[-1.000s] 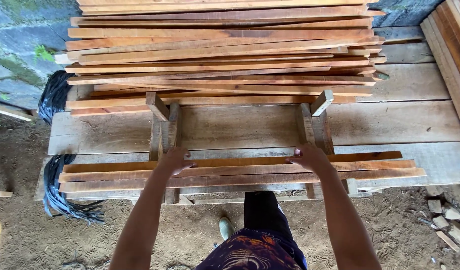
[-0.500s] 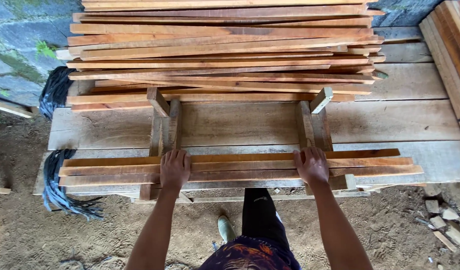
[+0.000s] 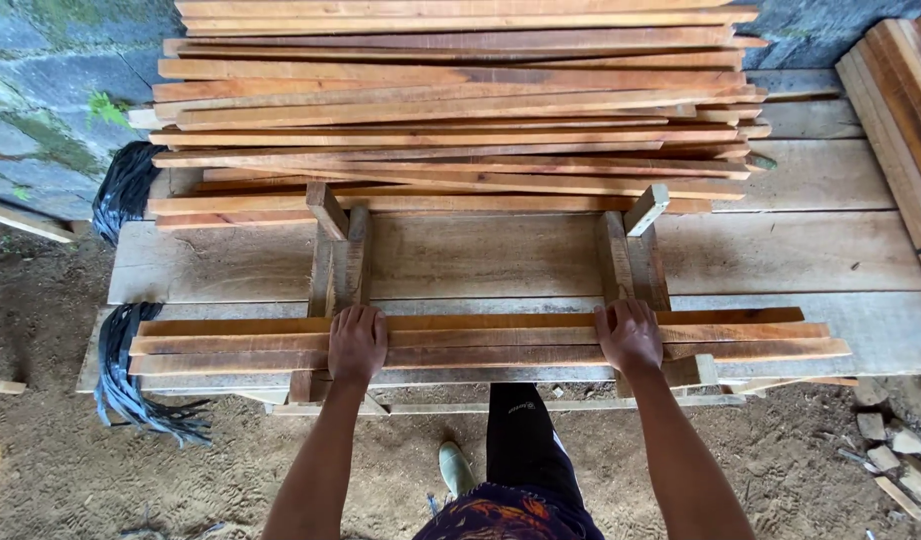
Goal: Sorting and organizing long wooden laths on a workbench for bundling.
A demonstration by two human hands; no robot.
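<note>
Notably, left hand (image 3: 357, 344) and right hand (image 3: 629, 336) press flat, fingers spread, on loose reddish-brown wooden slats (image 3: 480, 338); uneven pressure could skew them off the two wooden cross supports (image 3: 342, 262).

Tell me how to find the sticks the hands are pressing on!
Find the wide plank table. A big heap of slats fills its far side. The small bundle of slats lies alone along the near edge, under the left hand and right hand.
</note>
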